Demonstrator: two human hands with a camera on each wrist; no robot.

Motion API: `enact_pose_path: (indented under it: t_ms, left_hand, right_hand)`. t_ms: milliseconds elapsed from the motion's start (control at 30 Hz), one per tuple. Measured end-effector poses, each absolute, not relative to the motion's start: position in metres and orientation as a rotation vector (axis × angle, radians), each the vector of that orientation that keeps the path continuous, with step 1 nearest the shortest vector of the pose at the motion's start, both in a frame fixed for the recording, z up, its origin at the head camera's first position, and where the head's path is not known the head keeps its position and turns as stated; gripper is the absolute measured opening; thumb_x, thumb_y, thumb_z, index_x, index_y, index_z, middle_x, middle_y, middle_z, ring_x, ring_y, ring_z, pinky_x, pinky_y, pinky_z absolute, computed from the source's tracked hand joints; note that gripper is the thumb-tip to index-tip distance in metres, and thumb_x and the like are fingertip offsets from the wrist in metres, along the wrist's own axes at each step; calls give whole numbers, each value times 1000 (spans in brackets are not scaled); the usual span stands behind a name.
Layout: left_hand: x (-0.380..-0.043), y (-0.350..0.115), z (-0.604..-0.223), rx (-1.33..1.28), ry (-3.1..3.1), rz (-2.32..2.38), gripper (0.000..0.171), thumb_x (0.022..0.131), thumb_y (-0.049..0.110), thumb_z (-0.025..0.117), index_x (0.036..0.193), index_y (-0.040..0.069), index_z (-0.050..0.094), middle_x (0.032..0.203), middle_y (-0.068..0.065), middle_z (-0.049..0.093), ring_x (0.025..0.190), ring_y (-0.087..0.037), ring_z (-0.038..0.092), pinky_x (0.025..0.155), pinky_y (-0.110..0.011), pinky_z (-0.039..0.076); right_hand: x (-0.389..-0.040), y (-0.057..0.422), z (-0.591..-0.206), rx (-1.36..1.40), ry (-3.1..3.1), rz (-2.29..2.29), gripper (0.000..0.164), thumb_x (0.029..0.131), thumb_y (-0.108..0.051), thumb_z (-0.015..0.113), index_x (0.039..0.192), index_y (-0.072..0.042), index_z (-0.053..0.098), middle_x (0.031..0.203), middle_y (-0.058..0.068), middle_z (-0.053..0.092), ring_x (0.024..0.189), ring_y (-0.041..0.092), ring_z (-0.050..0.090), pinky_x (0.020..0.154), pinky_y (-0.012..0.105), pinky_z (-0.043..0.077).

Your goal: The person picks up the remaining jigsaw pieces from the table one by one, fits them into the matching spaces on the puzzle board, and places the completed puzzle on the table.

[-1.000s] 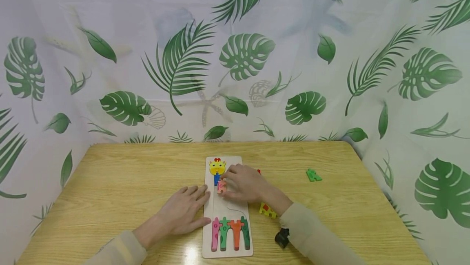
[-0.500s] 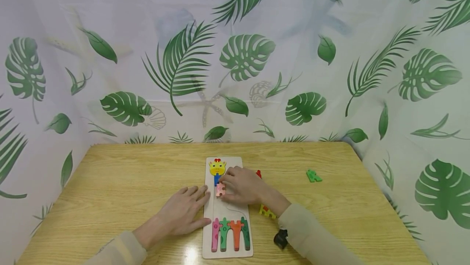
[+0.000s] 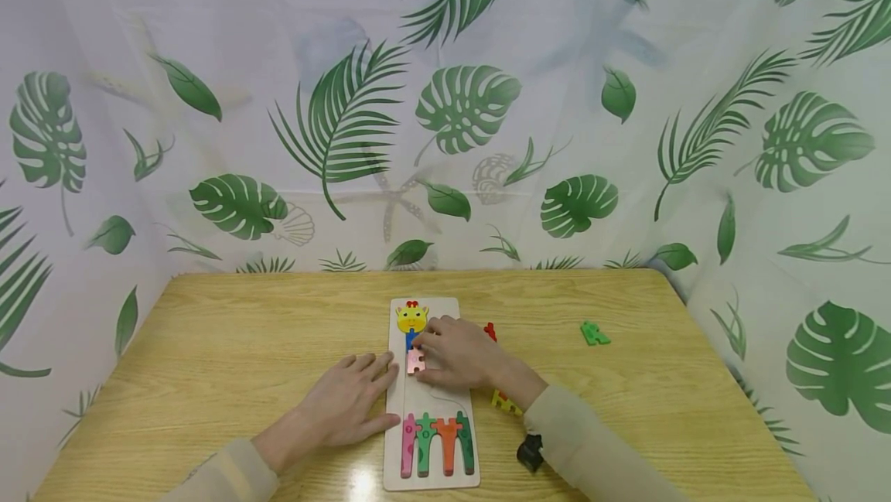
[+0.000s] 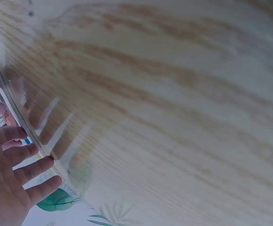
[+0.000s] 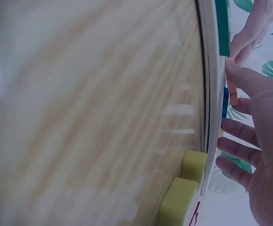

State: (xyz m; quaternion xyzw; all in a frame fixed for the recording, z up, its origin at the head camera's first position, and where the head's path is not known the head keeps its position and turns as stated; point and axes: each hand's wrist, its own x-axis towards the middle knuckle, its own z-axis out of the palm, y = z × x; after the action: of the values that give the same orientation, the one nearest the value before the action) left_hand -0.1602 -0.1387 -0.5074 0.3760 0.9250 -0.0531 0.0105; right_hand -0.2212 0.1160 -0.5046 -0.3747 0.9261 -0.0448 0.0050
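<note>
Pink piece (image 3: 416, 361) has been shifted slightly left and nearer the person, now just below the blue piece (image 3: 411, 341) on the board (image 3: 444, 307). It is pinched by the right hand (image 3: 462, 351); board edge is touched by the left hand (image 3: 350, 401), fingers extended.

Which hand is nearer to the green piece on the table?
Right: the right hand is over the board, left of that green piece; the left hand is farther left.
</note>
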Motion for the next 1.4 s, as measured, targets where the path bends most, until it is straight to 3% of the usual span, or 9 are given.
enact_pose_path:
  t_ms: [567,1400]
  left_hand:
    - [-160,-138,-508,1166,2887,-163,77,104,69,44,157,14,51,165,-11,49,147,-32,54,120,-49,49]
    - [-159,-139,-505,1178,2884,-136,76,104,68,44,156,13,52,165,-12,49,146,-33,54,120,-49,49]
  right_hand:
    - [-221,114,-505,-1169,2905,-81,55,99,-61,64,139,-24,67,128,1,66,107,16,61,93,33,59]
    - [-223,109,-504,-1156,2876,33,59,102,-63,58,144,-22,64,136,3,65,117,18,62,102,36,57]
